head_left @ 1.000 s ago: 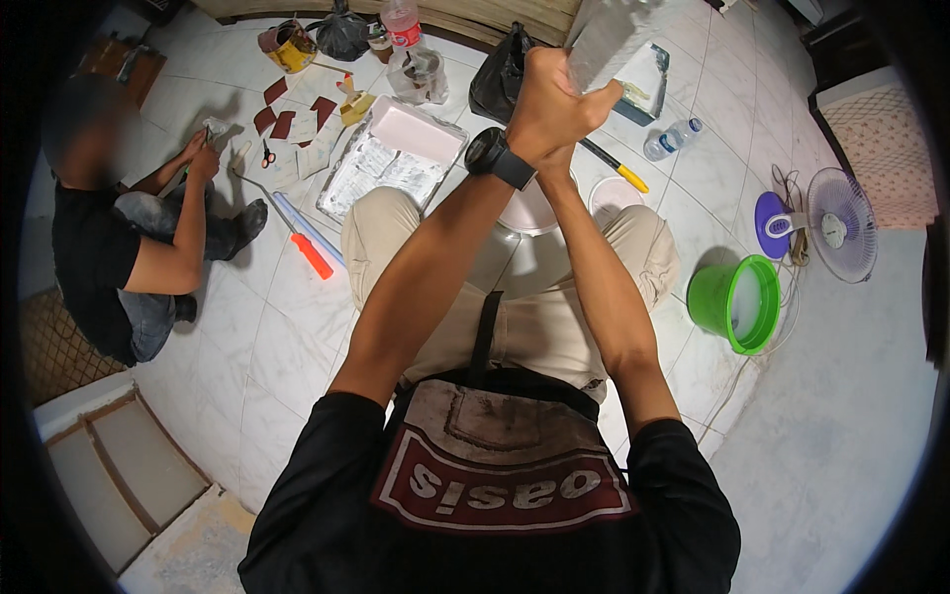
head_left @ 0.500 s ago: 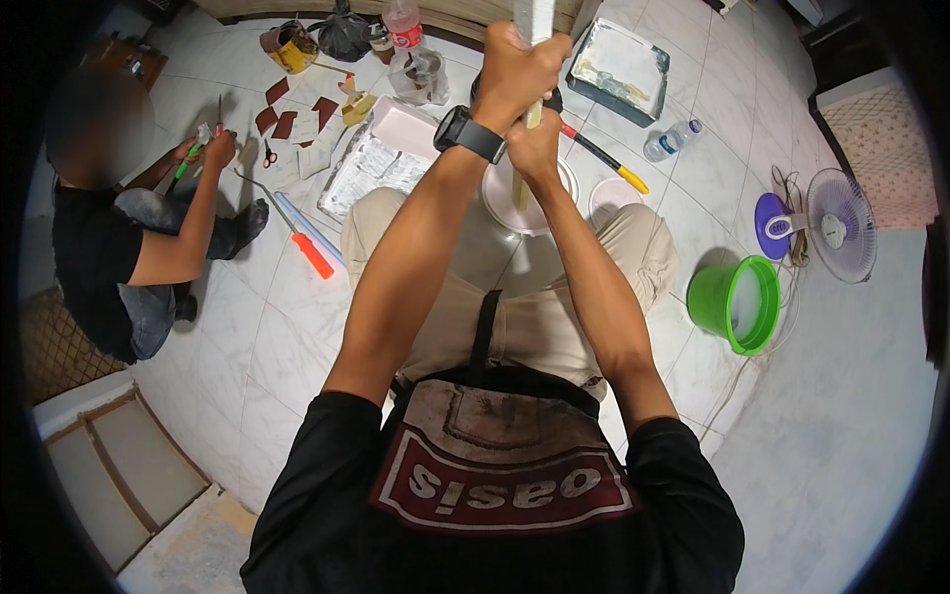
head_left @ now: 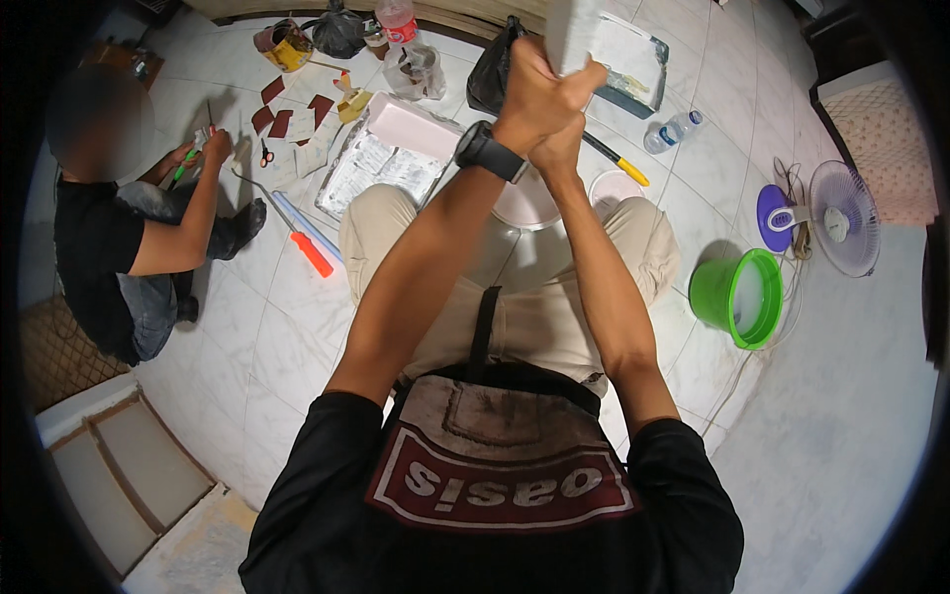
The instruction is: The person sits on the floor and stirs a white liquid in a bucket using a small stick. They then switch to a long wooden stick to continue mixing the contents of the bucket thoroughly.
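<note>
Both my hands are closed around a white-coated stick (head_left: 571,38) that rises above them. My left hand (head_left: 539,99), below a black watch on the wrist, grips higher up. My right hand (head_left: 560,148) wraps just beneath it, its fingers partly hidden. Under my forearms, between my knees, a round tub of pale pinkish paint (head_left: 526,206) stands on the floor. My hands and arms hide the stick's lower end. A smaller round pale piece, perhaps a lid (head_left: 612,186), lies beside the tub at my right knee.
Left of the tub lies a paint tray (head_left: 416,134); a dark tray (head_left: 633,94) lies far right. Nearby are a yellow-and-black handle (head_left: 625,169), water bottle (head_left: 675,131), green bucket (head_left: 737,297), fan (head_left: 841,220) and orange-handled roller frame (head_left: 312,254). A co-worker (head_left: 119,228) crouches left.
My hands and the stick have shifted slightly right, and its white upper part looks larger. The stick's lower part, seen in the tub before, is now hidden. A black bag shows more fully.
</note>
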Demonstrator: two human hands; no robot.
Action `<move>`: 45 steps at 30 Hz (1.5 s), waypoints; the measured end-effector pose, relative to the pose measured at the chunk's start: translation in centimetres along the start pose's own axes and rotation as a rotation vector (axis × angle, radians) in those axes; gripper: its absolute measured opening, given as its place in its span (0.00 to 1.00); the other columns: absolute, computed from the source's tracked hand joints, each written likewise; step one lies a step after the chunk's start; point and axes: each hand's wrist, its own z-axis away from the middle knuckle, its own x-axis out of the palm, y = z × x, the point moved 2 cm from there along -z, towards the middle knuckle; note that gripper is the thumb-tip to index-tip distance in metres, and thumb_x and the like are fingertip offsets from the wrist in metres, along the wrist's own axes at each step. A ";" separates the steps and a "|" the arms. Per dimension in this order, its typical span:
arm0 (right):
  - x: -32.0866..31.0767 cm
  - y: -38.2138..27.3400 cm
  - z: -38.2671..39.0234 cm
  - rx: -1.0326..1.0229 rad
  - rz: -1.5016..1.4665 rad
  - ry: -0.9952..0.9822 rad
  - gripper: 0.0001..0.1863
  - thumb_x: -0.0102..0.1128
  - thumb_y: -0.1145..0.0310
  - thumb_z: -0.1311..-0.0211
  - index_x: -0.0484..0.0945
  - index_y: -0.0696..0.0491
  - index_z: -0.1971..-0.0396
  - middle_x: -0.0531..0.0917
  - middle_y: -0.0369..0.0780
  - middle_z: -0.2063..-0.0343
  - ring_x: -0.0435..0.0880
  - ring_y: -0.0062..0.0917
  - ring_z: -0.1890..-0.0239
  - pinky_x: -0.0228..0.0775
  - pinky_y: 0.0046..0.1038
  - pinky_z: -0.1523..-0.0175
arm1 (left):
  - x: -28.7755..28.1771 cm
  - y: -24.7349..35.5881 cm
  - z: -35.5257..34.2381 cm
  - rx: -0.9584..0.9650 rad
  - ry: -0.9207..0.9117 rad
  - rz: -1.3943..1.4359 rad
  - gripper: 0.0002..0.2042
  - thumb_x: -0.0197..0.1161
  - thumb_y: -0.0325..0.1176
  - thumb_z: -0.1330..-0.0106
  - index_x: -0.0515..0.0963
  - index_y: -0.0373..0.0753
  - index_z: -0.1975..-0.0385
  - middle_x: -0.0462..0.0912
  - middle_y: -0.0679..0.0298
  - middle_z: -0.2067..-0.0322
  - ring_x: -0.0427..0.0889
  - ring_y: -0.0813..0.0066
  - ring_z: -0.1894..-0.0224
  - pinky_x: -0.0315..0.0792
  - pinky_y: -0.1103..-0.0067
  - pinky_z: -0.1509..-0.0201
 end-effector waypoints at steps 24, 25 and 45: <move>-0.5 -0.1 -0.8 0.004 -0.106 0.084 0.14 0.67 0.70 0.48 0.80 0.65 0.66 0.87 0.49 0.69 0.87 0.34 0.64 0.75 0.34 0.63 | 1.8 0.2 -0.4 0.023 0.000 -0.147 0.08 0.65 0.27 0.48 0.76 0.30 0.83 0.74 0.71 0.86 0.68 0.87 0.81 0.64 0.81 0.79; -0.7 -0.5 -0.6 0.052 -0.076 0.086 0.13 0.67 0.70 0.47 0.80 0.65 0.67 0.86 0.50 0.70 0.87 0.34 0.65 0.75 0.34 0.64 | 1.8 0.1 -0.3 0.001 -0.018 -0.141 0.07 0.64 0.27 0.48 0.76 0.30 0.82 0.74 0.71 0.85 0.68 0.87 0.81 0.64 0.81 0.78; 0.7 -0.2 -0.9 0.023 -0.111 0.119 0.08 0.64 0.73 0.45 0.80 0.64 0.70 0.86 0.48 0.74 0.87 0.33 0.70 0.74 0.34 0.67 | 0.6 0.4 -0.8 -0.055 0.010 -0.094 0.08 0.62 0.24 0.47 0.73 0.30 0.84 0.73 0.73 0.84 0.67 0.87 0.79 0.63 0.81 0.78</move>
